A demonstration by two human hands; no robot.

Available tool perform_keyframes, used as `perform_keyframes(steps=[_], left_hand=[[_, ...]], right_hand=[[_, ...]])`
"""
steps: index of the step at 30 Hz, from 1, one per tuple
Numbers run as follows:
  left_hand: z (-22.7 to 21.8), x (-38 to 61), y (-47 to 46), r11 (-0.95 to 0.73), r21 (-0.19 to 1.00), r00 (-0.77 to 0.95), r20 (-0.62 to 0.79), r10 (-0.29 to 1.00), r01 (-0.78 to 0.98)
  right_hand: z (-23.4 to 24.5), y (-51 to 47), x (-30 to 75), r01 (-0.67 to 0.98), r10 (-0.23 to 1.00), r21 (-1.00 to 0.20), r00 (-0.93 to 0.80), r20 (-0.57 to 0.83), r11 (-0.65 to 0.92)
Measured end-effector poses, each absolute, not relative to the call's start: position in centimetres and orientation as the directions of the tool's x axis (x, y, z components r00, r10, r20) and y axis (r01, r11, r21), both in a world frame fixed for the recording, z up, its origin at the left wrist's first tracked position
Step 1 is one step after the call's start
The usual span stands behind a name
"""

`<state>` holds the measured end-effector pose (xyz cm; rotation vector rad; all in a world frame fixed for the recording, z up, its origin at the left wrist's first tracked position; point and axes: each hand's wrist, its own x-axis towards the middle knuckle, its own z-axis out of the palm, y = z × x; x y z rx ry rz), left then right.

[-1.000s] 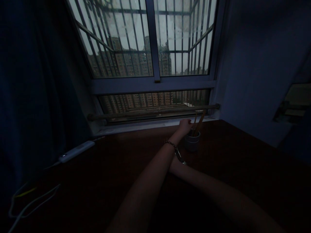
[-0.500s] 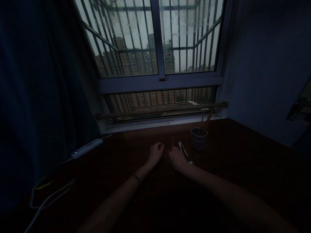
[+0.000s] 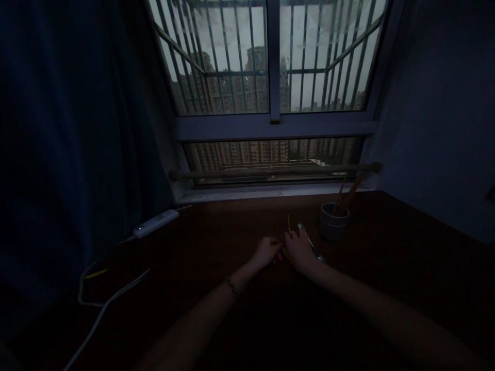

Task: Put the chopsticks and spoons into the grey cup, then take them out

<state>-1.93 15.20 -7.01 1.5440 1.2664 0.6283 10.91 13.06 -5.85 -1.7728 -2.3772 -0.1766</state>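
Note:
The light is dim and fine detail is hard to make out. My right hand [image 3: 299, 251] is closed around a thin wooden stick [image 3: 289, 223] that points up past the fingers. Close against it, my left hand [image 3: 267, 251] is pinched shut at the lower end of a second, darker thin stick [image 3: 277, 229]. The fingertips of both hands almost meet, and the sticks' lower ends are hidden there. Just right of my right hand lies a slender shiny metal tool [image 3: 307, 234], partly covered by the hand; its kind is unclear.
A grey cup [image 3: 333, 226] holding several long wooden sticks [image 3: 350, 196] stands right of my hands. On the dark table [image 3: 228, 221], a white power strip [image 3: 157, 223], a white cable [image 3: 104, 306] and a yellow strip [image 3: 96, 273] lie left. Behind are a barred window and a curtain [image 3: 112, 129].
My left hand has closed in on my right hand and now pinches by one stick. The two sticks, earlier side by side at my right hand, now stand apart. The view has shifted left.

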Motion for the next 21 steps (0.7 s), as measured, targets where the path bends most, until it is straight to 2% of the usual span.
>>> perform_keyframes(steps=[5,9,15,21], left_hand=[[-7.1,-1.8,15.1,0.098,0.941,0.377,-0.223,0.899,0.324],[-7.1,-1.9,15.3,0.134,0.957,0.356,-0.223,0.908,0.258],[-7.2,-2.1,15.5,0.200,0.966,0.315,-0.243,0.918,0.163],[-7.5,-2.4,15.4,0.227,0.970,0.298,-0.243,0.923,0.089]], right_hand=[[-6.7,13.6,11.0,0.942,0.928,-0.051,-0.316,0.197,0.332],[-6.3,13.5,10.9,0.918,0.923,-0.147,-0.345,0.171,0.370],[-4.9,12.8,10.9,0.950,0.944,-0.094,-0.276,0.182,0.297],[-5.0,12.7,10.9,0.931,0.942,-0.174,-0.296,0.159,0.322]])
